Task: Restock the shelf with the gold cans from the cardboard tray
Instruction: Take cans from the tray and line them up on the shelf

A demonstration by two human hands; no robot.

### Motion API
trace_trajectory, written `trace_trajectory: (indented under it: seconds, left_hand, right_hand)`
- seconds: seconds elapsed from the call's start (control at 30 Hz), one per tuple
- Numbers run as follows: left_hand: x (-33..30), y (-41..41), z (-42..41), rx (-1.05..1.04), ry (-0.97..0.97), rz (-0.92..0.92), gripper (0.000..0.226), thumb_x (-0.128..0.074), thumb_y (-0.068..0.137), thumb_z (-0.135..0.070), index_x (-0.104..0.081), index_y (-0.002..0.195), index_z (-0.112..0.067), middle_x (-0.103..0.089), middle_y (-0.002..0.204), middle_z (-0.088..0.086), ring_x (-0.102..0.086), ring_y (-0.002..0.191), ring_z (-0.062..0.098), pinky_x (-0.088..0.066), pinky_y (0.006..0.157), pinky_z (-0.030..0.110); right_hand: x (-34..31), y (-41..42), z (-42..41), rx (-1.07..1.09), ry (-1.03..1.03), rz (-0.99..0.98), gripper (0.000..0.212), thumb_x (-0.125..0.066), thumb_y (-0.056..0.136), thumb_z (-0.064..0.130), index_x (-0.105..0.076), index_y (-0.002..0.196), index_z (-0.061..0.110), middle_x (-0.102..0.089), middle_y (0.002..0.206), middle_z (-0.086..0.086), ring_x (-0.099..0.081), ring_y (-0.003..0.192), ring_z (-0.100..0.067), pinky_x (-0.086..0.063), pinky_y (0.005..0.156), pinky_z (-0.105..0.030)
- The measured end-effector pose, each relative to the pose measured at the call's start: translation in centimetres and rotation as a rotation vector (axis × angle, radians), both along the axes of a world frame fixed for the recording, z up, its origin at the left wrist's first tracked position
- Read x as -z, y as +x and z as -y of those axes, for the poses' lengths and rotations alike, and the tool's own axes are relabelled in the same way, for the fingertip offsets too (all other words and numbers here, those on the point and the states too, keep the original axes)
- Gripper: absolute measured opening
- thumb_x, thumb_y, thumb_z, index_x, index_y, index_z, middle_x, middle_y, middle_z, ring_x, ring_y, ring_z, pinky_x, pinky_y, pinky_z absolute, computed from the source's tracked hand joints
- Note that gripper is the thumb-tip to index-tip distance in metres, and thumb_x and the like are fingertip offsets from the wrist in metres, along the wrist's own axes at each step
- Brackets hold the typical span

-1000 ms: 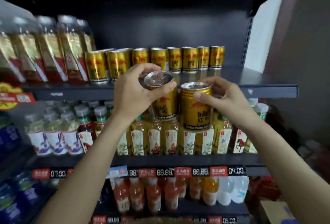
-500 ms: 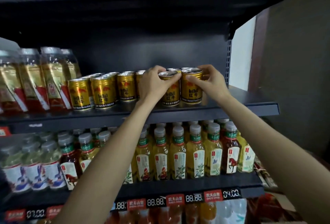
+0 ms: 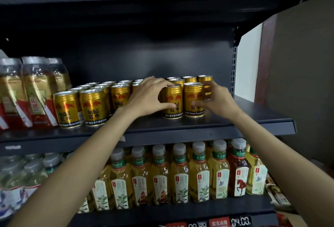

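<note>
Gold aluminium cans (image 3: 172,101) (image 3: 194,99) stood upright, touching, near the dark metal shelf's (image 3: 235,121) front edge. Left hand (image 3: 148,98) curled around one; right hand (image 3: 216,100) clasped the other.

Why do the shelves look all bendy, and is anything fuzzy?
Head view: the wide lens bows the shelf edge; the right hand is smeared with motion blur; gold cans glint with glare; bottles at the lower left are soft.
</note>
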State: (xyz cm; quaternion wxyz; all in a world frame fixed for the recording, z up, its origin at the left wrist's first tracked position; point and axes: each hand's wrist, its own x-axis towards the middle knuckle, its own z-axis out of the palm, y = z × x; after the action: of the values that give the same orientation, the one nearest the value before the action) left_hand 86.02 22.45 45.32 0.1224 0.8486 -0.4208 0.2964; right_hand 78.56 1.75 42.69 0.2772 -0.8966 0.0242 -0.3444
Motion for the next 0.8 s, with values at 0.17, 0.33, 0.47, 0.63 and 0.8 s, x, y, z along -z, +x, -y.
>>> trace_trajectory:
  seconds: [0.17, 0.33, 0.47, 0.63, 0.8]
  left_hand:
    - [-0.4, 1.8, 1.4, -0.063, 0.056, 0.036, 0.071, -0.066, 0.077, -0.052, -0.043, 0.136, -0.021, -0.045, 0.143, 0.000, -0.035, 0.133, 0.021, -0.016, 0.112, 0.031]
    - [-0.4, 3.7, 1.3, -0.069, 0.033, 0.037, 0.069, -0.068, 0.076, -0.052, -0.046, 0.134, -0.022, -0.049, 0.137, -0.001, -0.042, 0.127, 0.020, -0.025, 0.106, 0.032]
    - [-0.2, 4.5, 0.4, -0.066, 0.005, 0.043, 0.066, -0.070, 0.076, -0.050, -0.048, 0.132, -0.023, -0.051, 0.135, -0.002, -0.044, 0.125, 0.021, -0.029, 0.104, 0.032]
    - [0.0, 4.9, 0.0, -0.050, 0.001, 0.053, 0.063, -0.070, 0.076, -0.048, -0.049, 0.131, -0.024, -0.050, 0.134, -0.003, -0.044, 0.124, 0.020, -0.032, 0.101, 0.034]
    - [0.1, 5.3, 0.2, -0.057, -0.029, 0.037, 0.061, -0.071, 0.076, -0.046, -0.048, 0.129, -0.025, -0.050, 0.132, -0.005, -0.045, 0.123, 0.019, -0.035, 0.097, 0.034]
  right_hand:
    - [-0.6, 2.5, 0.0, 0.052, 0.034, -0.026, 0.082, -0.080, 0.070, 0.032, -0.039, 0.136, 0.009, -0.060, 0.126, -0.011, -0.057, 0.115, -0.028, -0.047, 0.095, -0.038]
    - [-0.9, 4.1, -0.8, 0.075, 0.024, -0.035, 0.080, -0.080, 0.070, 0.032, -0.038, 0.134, 0.007, -0.060, 0.124, -0.012, -0.057, 0.112, -0.028, -0.046, 0.090, -0.034]
    - [-0.9, 4.9, -1.5, 0.071, 0.008, -0.035, 0.079, -0.080, 0.069, 0.035, -0.039, 0.132, 0.007, -0.062, 0.121, -0.011, -0.058, 0.110, -0.026, -0.042, 0.080, -0.027]
    - [-1.0, 5.2, -1.4, 0.072, -0.006, -0.045, 0.079, -0.080, 0.069, 0.036, -0.039, 0.131, 0.008, -0.061, 0.123, -0.010, -0.058, 0.110, -0.026, -0.038, 0.076, -0.024]
    - [-1.0, 5.5, -1.0, 0.036, -0.028, -0.056, 0.077, -0.079, 0.070, 0.035, -0.039, 0.130, 0.008, -0.060, 0.122, -0.009, -0.058, 0.109, -0.024, -0.038, 0.075, -0.023]
